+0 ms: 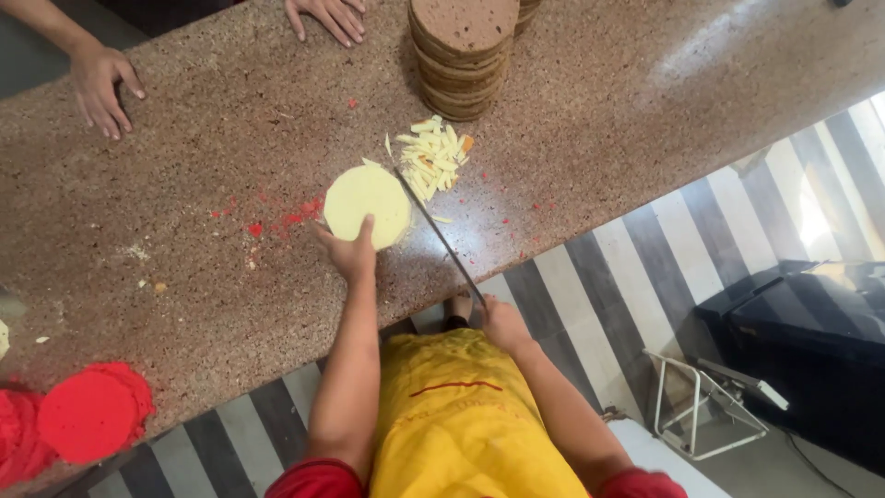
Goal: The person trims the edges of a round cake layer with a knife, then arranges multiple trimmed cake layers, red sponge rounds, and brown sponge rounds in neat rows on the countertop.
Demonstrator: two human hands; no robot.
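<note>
Head view: the left hand (350, 251) lies with fingers spread flat, pressing the near edge of a pale yellow disc (367, 203) that sits on the speckled stone counter (590, 101). The right hand (502, 321) is closed around the handle of a long knife (441, 235), whose thin blade runs along the disc's right edge, tip toward a heap of yellow strips (433, 157) just beyond. The disc looks thin, light and a little floppy (probably easy to tear or crumble), so it seems best steadied from above with flat fingertips set well back from the blade rather than pinched at the rim.

Behind the strips stands a tall stack of brown discs (464, 55). Red crumbs (286, 219) dot the counter left of the yellow disc, and red discs (88, 415) lie at the counter's near left corner. 2 hands of another person (101, 83) rest on the far edge, well apart from the cutting.
</note>
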